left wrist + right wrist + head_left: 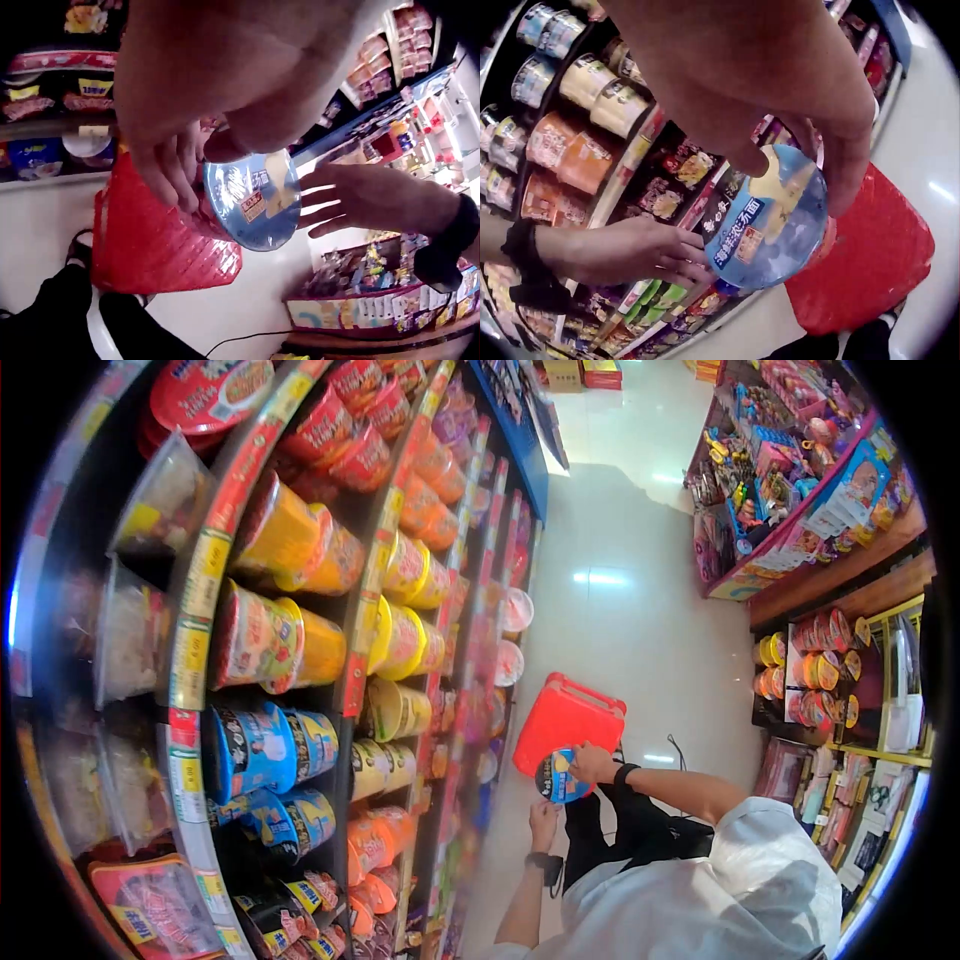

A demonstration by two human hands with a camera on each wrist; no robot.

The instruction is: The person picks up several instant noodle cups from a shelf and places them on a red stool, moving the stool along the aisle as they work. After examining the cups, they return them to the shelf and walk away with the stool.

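Fingers (847,176) and thumb (751,159) of the right grip (592,763) were clasped on a noodle cup (567,774), the thumb pressing the edge of its lid (772,225) while the fingers wrapped the far side. I had that arm coming in from the right of the head view, bent at the elbow, with a black wristband (626,774) below the hand. The left grip (543,823) came up from the bottom of that view, its fingers loosely extended to the cup's other side; I could not tell whether they touched it. The cup sat in front of the body, overlapping the near edge of a red basket (572,718) in the head view.

From the right wrist I saw that the lid was round, smooth and glossy, blue with a black section and printed characters, tilted toward the camera. The basket, a boxy shape in hard plastic with a patterned wall, stood on the floor (650,560), which was pale, polished and streaked with reflected light. To my left, shelves (190,660) with printed price strips carried rows of tapered cups (400,640). A loose, pale shirt (740,880) creased across the shoulders.
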